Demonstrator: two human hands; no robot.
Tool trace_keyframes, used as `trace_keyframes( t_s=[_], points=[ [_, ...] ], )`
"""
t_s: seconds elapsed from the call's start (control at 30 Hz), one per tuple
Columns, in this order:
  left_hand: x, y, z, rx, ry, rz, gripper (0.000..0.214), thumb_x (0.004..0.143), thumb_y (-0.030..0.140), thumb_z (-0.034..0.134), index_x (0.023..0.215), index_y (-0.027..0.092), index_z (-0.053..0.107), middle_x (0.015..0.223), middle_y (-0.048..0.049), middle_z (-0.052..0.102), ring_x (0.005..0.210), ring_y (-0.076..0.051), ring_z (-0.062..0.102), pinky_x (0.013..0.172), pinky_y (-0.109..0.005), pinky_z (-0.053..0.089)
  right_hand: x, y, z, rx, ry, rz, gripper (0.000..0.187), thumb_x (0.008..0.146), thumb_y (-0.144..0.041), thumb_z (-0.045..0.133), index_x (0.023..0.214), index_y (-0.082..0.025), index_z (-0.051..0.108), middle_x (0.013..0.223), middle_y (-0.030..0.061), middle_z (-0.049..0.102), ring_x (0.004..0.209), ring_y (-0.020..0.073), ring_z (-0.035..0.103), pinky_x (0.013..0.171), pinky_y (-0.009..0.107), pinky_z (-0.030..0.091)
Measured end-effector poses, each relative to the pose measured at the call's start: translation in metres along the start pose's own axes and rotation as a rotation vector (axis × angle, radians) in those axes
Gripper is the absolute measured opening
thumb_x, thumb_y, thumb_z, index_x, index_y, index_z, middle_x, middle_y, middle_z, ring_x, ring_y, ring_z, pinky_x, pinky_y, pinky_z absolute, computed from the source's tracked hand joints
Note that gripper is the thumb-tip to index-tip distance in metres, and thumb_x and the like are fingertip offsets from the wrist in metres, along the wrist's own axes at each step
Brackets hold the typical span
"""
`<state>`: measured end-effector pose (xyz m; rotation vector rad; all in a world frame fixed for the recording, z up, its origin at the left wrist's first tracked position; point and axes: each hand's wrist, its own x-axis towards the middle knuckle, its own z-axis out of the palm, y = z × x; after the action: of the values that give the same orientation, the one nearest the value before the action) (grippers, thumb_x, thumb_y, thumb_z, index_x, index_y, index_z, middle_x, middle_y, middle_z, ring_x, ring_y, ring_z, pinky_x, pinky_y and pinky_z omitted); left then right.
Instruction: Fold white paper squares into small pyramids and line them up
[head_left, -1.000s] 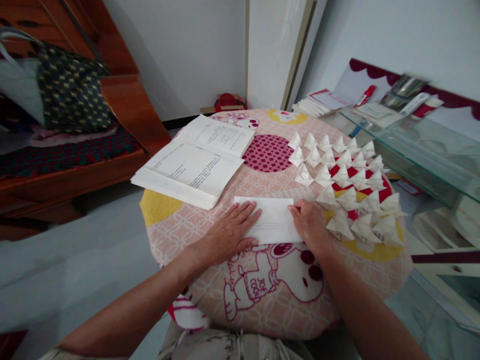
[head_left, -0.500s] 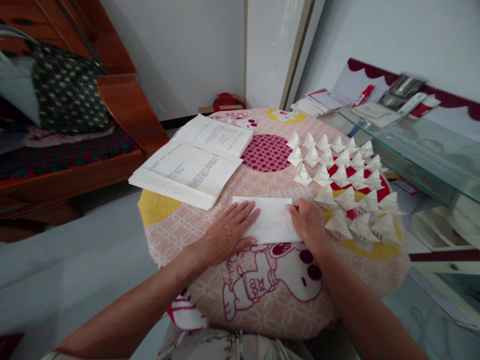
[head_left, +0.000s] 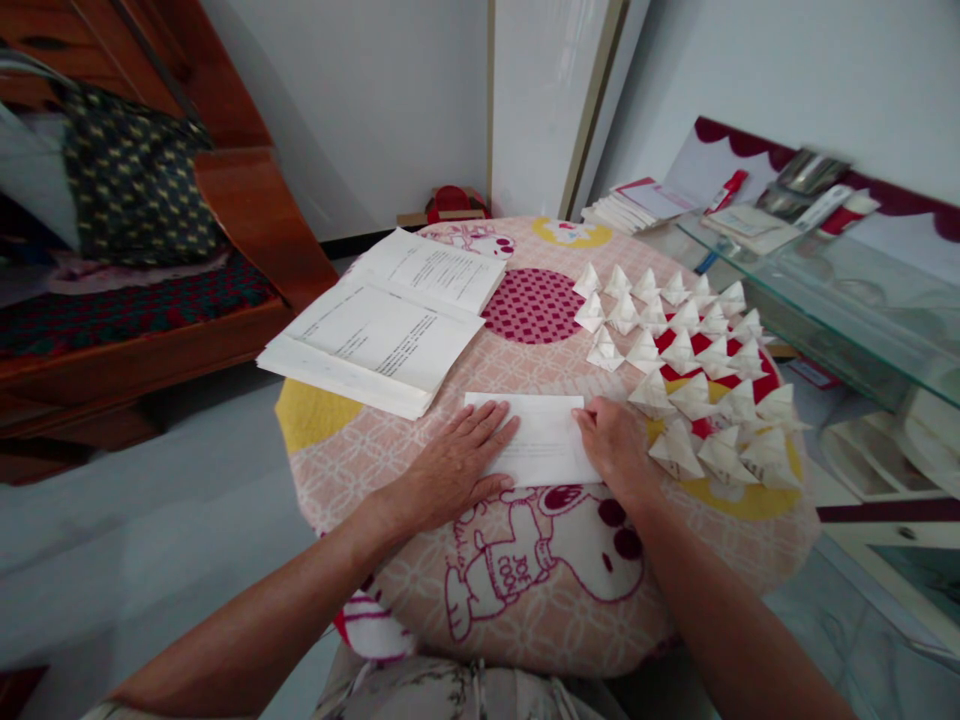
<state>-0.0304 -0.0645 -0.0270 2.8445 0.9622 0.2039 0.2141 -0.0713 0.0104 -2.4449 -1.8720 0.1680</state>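
Observation:
A folded sheet of white paper [head_left: 551, 440] lies on the round, cloth-covered table [head_left: 450, 375] in front of me, faint print showing through it. My left hand [head_left: 461, 460] rests flat over its left end, fingers stretched out. At the opposite end, my right hand [head_left: 613, 440] has its fingers curled in, with the thumb at the paper's right edge. Right of that hand stand several rows of small pointed folded-paper shapes [head_left: 694, 393]. Beyond my left hand is a stack of printed sheets [head_left: 375, 335], lying open with a crease across it.
A glass shelf [head_left: 840, 290] at the right holds a red marker [head_left: 726, 192] and other small items, close to the table's edge. Left of the table stands a wooden bench [head_left: 255, 220] with a dark patterned bag [head_left: 139, 180] on it.

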Motion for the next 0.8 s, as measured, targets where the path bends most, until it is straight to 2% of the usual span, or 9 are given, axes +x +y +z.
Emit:
trace_keyframes(
  t_s=[0.17,0.4,0.63,0.8],
  points=[
    [0.000,0.000,-0.001,-0.001,0.007,0.001,0.075,0.099,0.063,0.031,0.157,0.016,0.028,0.164,-0.0159,0.025,0.153,-0.030,0.020,0.125,-0.048,0.017,0.000,0.000,0.000,0.002,-0.001,-0.006,0.026,0.098,-0.031,0.052,0.094,-0.015,0.072,0.092,0.0118,0.074,0.088,0.0242,0.065,0.072,0.031,0.038],
    [0.000,-0.001,-0.003,-0.041,0.000,0.017,0.062,0.100,0.059,0.036,0.156,0.033,0.031,0.167,-0.0076,0.018,0.152,-0.033,0.022,0.123,-0.053,0.020,0.001,0.001,0.001,-0.011,0.001,-0.007,0.026,0.098,-0.033,0.051,0.093,-0.017,0.072,0.092,0.0102,0.074,0.088,0.0231,0.065,0.071,0.030,0.038],
    [0.001,-0.002,-0.006,-0.080,-0.021,0.020,0.049,0.105,0.044,0.031,0.153,0.036,0.038,0.163,-0.0021,0.030,0.153,-0.030,0.021,0.123,-0.054,0.019,0.003,0.006,0.008,0.010,0.034,-0.028,0.027,0.098,-0.033,0.051,0.093,-0.016,0.071,0.091,0.0116,0.074,0.088,0.0241,0.066,0.072,0.031,0.039],
    [0.007,-0.001,-0.011,-0.044,-0.042,0.023,0.046,0.105,0.038,0.033,0.150,0.034,0.043,0.160,-0.0036,0.038,0.150,-0.029,0.028,0.121,-0.053,0.023,0.007,0.007,0.011,0.005,0.039,-0.024,0.027,0.097,-0.034,0.051,0.095,-0.016,0.071,0.094,0.0118,0.074,0.091,0.0244,0.066,0.075,0.031,0.041]
  ],
)
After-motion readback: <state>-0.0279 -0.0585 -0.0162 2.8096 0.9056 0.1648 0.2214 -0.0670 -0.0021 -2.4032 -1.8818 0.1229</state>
